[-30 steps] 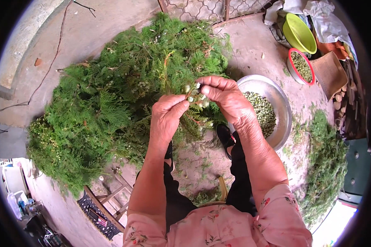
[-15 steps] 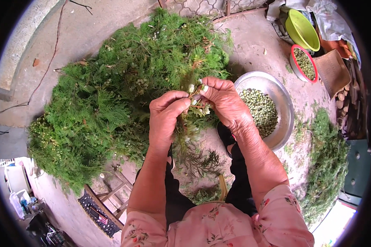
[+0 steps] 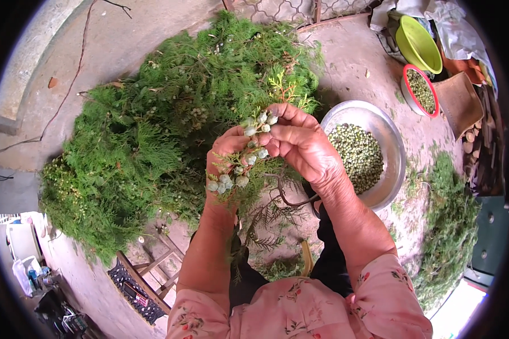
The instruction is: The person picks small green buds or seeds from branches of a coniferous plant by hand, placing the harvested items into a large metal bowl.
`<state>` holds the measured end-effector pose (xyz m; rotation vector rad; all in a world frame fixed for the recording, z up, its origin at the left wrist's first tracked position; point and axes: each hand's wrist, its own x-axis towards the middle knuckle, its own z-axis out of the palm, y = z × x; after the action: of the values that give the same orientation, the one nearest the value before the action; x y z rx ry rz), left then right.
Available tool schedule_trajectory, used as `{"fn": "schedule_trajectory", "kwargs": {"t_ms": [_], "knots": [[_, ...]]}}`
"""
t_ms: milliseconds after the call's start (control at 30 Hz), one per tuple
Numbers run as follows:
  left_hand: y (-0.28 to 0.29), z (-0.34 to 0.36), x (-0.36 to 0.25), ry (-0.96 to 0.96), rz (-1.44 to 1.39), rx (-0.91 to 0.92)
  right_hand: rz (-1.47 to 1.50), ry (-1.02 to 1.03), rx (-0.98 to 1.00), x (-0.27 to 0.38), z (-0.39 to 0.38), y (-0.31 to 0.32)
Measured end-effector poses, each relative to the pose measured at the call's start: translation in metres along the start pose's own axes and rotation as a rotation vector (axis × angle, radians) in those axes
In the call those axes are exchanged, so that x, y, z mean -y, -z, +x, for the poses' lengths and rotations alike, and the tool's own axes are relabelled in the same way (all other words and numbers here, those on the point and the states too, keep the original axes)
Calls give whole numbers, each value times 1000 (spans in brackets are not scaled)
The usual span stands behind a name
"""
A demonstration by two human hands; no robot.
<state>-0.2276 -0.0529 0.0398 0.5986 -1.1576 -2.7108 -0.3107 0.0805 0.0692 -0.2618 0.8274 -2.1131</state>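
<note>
In front of me my left hand (image 3: 223,151) is closed round an evergreen sprig. Its clusters of pale green, knobbly seed cones (image 3: 226,183) hang across the palm and wrist, partly hiding the fingers. My right hand (image 3: 306,144) meets it from the right, thumb and fingers pinched at another cone cluster (image 3: 262,122) near the sprig's top. To the right of that hand, a wide metal basin (image 3: 395,133) holds a heap of picked green cones (image 3: 357,158). The right forearm covers the basin's lower left edge.
A big heap of cut evergreen branches (image 3: 136,130) lies to the left and ahead. More greenery (image 3: 449,220) is at far right. A red-rimmed bowl of cones (image 3: 420,90), a yellow-green basin (image 3: 417,45) and a brown scoop-like tray (image 3: 461,104) stand at upper right. A wooden stool (image 3: 144,282) is lower left.
A cone-laden sprig now lies across my left hand, where earlier a smaller, blurred bit was between the fingertips. My right fingers have shifted slightly to the upper cones.
</note>
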Motion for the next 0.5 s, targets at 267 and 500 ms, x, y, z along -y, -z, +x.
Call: {"fn": "schedule_trajectory", "kwargs": {"t_ms": [267, 500], "knots": [[-18, -12, 1, -602, 235, 161, -54, 1, 75, 1, -4, -8], [-20, -3, 8, -237, 79, 142, -182, 267, -143, -11, -3, -9]]}}
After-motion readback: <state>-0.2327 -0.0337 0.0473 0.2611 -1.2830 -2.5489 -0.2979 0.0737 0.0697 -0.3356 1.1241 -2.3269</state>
